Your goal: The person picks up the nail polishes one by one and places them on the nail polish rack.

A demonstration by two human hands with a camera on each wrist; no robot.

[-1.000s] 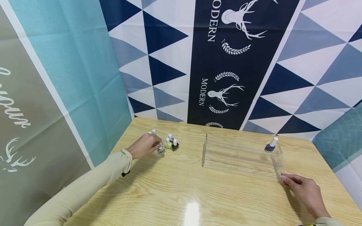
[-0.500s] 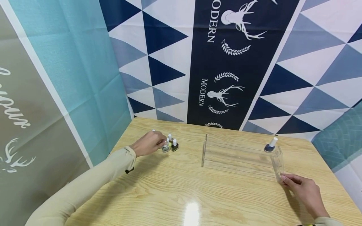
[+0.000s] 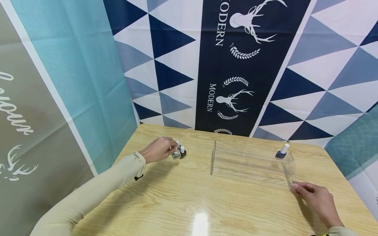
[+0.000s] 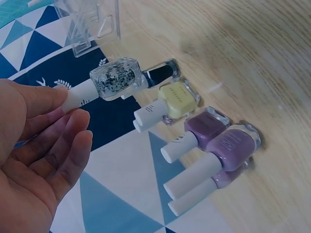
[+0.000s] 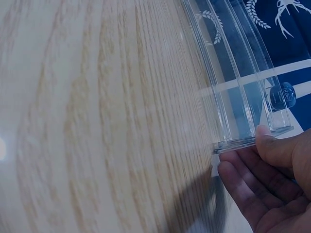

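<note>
My left hand [image 3: 160, 149] pinches the white cap of a clear nail polish bottle [image 4: 116, 78] with black flecks. In the left wrist view it is held in front of a dark nail polish bottle [image 4: 163, 74]. Nearby stand a yellow bottle [image 4: 179, 100], a mauve one [image 4: 208, 125] and a lilac one [image 4: 236, 147]. Over at the right, my right hand [image 3: 319, 200] grips the near corner of a clear stepped display rack [image 3: 249, 166], thumb on its end panel. A navy nail polish bottle [image 3: 281, 154] stands on the rack's back step, at the right end.
The wooden table [image 3: 177, 203] reaches back to a patterned cloth [image 3: 174, 72]. A teal and grey cloth [image 3: 88, 82] hangs along the left side. Table surface lies between the bottle group and the rack.
My left hand has moved slightly right with the flecked nail polish bottle, passing in front of the yellow bottle towards the dark one. My right hand stays at the rack's corner.
</note>
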